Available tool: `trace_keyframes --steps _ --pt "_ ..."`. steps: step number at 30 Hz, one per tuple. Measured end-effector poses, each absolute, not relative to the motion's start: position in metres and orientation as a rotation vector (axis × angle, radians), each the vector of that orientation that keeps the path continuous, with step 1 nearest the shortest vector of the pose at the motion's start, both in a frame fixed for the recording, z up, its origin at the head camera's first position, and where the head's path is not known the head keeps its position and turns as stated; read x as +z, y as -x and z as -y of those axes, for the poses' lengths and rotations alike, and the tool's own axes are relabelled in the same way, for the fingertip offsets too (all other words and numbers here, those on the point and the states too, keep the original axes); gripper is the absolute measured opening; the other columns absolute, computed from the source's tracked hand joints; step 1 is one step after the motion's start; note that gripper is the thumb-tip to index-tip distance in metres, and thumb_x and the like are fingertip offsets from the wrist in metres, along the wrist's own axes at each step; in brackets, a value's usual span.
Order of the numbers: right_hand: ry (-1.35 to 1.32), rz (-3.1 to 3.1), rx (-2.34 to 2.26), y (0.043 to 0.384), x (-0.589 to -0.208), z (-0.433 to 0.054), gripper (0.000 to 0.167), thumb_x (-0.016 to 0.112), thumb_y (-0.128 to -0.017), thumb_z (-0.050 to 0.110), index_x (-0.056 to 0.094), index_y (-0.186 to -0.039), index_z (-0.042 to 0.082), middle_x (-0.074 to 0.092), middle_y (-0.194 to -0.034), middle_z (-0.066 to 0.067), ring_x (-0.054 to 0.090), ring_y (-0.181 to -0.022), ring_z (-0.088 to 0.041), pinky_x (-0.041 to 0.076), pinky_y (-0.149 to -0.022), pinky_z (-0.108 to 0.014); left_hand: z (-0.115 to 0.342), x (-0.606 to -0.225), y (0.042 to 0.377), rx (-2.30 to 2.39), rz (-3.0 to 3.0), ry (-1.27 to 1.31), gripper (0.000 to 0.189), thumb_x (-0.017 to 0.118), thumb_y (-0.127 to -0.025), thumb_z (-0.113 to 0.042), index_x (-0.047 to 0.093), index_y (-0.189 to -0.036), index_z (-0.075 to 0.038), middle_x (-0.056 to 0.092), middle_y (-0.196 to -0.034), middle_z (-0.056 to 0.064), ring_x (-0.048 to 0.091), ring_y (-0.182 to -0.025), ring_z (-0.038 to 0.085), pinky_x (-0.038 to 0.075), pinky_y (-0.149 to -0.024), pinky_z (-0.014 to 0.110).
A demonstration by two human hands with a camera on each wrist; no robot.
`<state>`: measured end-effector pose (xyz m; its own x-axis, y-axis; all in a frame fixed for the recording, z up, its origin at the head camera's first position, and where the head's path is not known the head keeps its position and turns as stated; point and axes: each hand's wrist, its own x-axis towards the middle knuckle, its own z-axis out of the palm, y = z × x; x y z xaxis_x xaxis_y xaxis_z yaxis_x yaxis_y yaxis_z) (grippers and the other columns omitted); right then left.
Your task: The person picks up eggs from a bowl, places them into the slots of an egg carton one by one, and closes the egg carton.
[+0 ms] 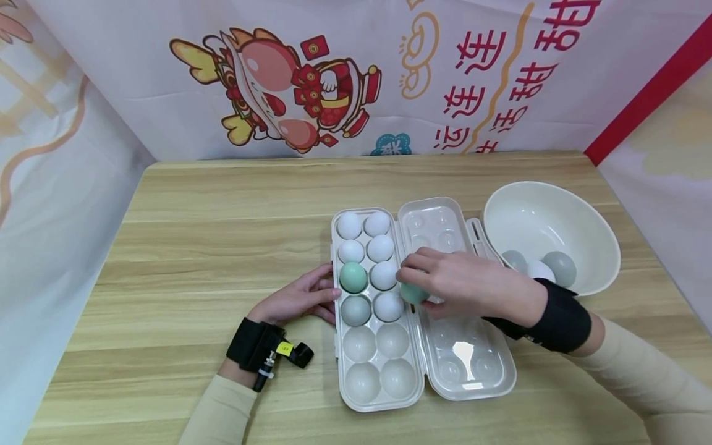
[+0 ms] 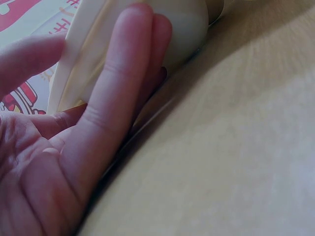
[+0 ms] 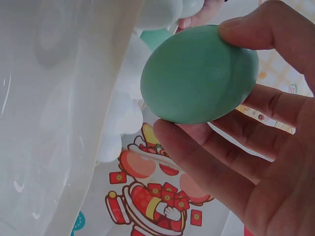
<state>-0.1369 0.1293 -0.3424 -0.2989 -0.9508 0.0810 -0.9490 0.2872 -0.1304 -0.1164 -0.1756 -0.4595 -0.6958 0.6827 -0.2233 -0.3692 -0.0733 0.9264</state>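
A white egg carton (image 1: 379,396) lies on the table with its lid (image 1: 445,386) folded out to the right. White eggs (image 1: 380,248), a green egg (image 1: 353,277) and a pale grey-green egg (image 1: 356,309) sit in its cups; the nearest cups are bare. My left hand (image 1: 300,296) holds the carton's left side, thumb on the rim and fingers against the wall below it. With fingertips and thumb, my right hand (image 1: 458,281) grips another green egg (image 3: 199,73) just above the carton's hinge side.
A cream bowl (image 1: 603,247) stands at the right, touching or very near the lid; grey eggs (image 1: 559,269) and a white egg (image 1: 541,271) lie in it. The wooden table (image 1: 222,235) meets a printed cloth backdrop (image 1: 150,80) at its far edge.
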Motion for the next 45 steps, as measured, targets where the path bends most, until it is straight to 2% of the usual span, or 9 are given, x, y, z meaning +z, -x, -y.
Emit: trace_keyframes --steps 8,15,24,31,37,45 --pt "1.923 -2.486 -0.218 0.128 -0.344 -0.123 0.048 0.082 -0.073 0.018 0.056 -0.111 0.006 0.057 -0.102 -0.004 0.056 -0.092 -0.018 0.055 -0.061 -0.025 0.176 -0.459 0.116 1.86 -1.472 -0.348 0.057 0.049 -0.101 -0.008 0.02 -0.151 -0.004 0.056 -0.119 0.024 0.065 -0.087 0.034 0.057 -0.078 0.048" --pt "1.996 -2.433 -0.236 0.119 -0.346 -0.114 0.048 0.082 -0.072 0.019 0.057 -0.111 0.007 0.056 -0.103 -0.004 0.055 -0.093 -0.019 0.054 -0.064 -0.023 0.176 -0.46 0.115 1.856 -1.469 -0.354 0.056 0.05 -0.101 -0.01 0.021 -0.15 -0.004 0.055 -0.12 0.025 0.065 -0.088 0.035 0.057 -0.078 0.048" --pt "2.095 -2.41 -0.2 0.105 -0.353 -0.103 0.039 0.077 -0.072 0.019 0.057 -0.105 0.01 0.058 -0.105 0.0 0.055 -0.094 -0.016 0.053 -0.059 -0.019 0.176 -0.46 0.115 1.852 -1.472 -0.348 0.057 0.05 -0.102 -0.012 0.022 -0.15 -0.006 0.054 -0.122 0.025 0.065 -0.089 0.035 0.056 -0.079 0.048" --pt "2.212 -2.385 -0.164 0.098 -0.354 -0.093 0.036 0.076 -0.073 0.019 0.058 -0.103 0.011 0.058 -0.102 0.002 0.054 -0.091 -0.014 0.051 -0.068 -0.018 0.176 -0.461 0.115 1.848 -1.475 -0.353 0.058 0.051 -0.102 -0.013 0.021 -0.151 -0.006 0.054 -0.122 0.025 0.065 -0.089 0.035 0.057 -0.079 0.048" --pt "2.257 -2.367 -0.108 0.094 -0.355 -0.085 0.032 0.072 -0.072 0.015 0.056 -0.1 0.013 0.057 -0.102 0.004 0.053 -0.088 -0.012 0.05 -0.066 -0.018 0.178 -0.461 0.115 1.843 -1.476 -0.336 0.056 0.051 -0.102 -0.013 0.024 -0.15 -0.01 0.054 -0.122 0.025 0.065 -0.09 0.035 0.056 -0.08 0.049" --pt "2.332 -2.34 -0.077 0.086 -0.36 -0.074 0.026 0.068 -0.075 0.014 0.058 -0.1 0.015 0.06 -0.103 0.005 0.057 -0.095 -0.01 0.052 -0.076 -0.021 0.177 -0.46 0.115 1.85 -1.484 -0.344 0.056 0.05 -0.102 -0.011 0.023 -0.15 -0.006 0.056 -0.12 0.026 0.065 -0.088 0.035 0.057 -0.078 0.047"
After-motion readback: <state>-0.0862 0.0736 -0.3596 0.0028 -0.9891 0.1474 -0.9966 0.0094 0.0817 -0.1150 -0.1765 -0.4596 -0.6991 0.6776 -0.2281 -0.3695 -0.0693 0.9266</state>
